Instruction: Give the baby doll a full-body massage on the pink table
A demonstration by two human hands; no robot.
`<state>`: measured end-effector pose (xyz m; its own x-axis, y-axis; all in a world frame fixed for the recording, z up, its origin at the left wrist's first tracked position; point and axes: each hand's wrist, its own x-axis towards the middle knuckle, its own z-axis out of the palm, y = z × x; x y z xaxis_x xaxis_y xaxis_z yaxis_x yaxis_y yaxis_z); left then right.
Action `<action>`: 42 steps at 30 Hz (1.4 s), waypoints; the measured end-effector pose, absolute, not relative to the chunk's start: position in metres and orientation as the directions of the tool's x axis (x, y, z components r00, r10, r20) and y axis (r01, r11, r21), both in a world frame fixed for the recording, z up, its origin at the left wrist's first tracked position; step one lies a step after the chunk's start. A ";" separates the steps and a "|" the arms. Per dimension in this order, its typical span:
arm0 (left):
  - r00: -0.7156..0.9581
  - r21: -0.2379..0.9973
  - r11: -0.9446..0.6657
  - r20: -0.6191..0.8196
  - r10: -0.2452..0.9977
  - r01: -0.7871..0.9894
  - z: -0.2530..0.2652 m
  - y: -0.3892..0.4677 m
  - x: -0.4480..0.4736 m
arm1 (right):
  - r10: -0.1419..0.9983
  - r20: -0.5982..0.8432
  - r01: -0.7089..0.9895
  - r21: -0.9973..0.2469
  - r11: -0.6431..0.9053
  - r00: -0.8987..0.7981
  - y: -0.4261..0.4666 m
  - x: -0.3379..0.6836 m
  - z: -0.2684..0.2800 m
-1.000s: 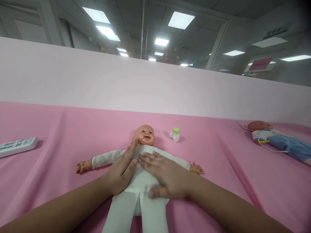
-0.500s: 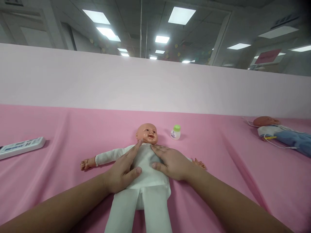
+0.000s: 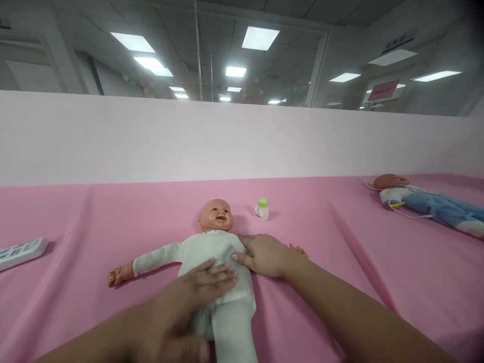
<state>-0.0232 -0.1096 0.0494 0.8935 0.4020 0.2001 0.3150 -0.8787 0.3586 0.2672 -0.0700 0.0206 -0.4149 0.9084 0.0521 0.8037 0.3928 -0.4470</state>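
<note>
A baby doll (image 3: 216, 216) in a white cloth suit lies on its back, its head toward the wall and its arms out to the sides. My left hand (image 3: 192, 302), a little blurred, is over the doll's lower belly with fingers stretched out; whether it touches the cloth I cannot tell. On the doll's upper chest, at the shoulder on the right, rests my right hand (image 3: 266, 256), thumb apart and fingertips bent over the side. Neither hand grips anything. Beyond the right hand stands a small clear bottle (image 3: 261, 210) with a green cap.
Pink cloth (image 3: 124, 212) with folds covers the table. A white remote-like device (image 3: 23, 253) lies at the left. To the right is a second doll (image 3: 427, 199) in blue and white with thin tubing. Behind rises a white wall (image 3: 151, 141) below glass.
My left hand has moved from the upper chest down to the doll's lower belly. My right hand stays near the shoulder. The whole view has shifted slightly.
</note>
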 end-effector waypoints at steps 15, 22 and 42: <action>0.665 0.357 -0.677 0.177 0.726 0.644 0.015 -0.026 -0.046 | 0.907 0.075 0.804 -0.436 0.404 -0.414 -0.075 0.258 0.019; 0.597 0.342 -0.631 0.212 0.774 0.697 0.007 -0.020 -0.048 | 0.796 0.402 0.721 -0.360 0.592 -0.452 -0.095 0.244 0.019; 0.604 0.354 -0.649 0.242 0.759 0.674 0.008 -0.023 -0.045 | 0.820 0.058 0.747 -0.379 0.546 -0.569 -0.085 0.245 0.013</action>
<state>-0.0449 -0.0228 0.0079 0.6040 0.7594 0.2419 0.6737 -0.6486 0.3541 0.2450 -0.0853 0.0133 -0.5694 0.8200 0.0576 0.7473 0.5456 -0.3794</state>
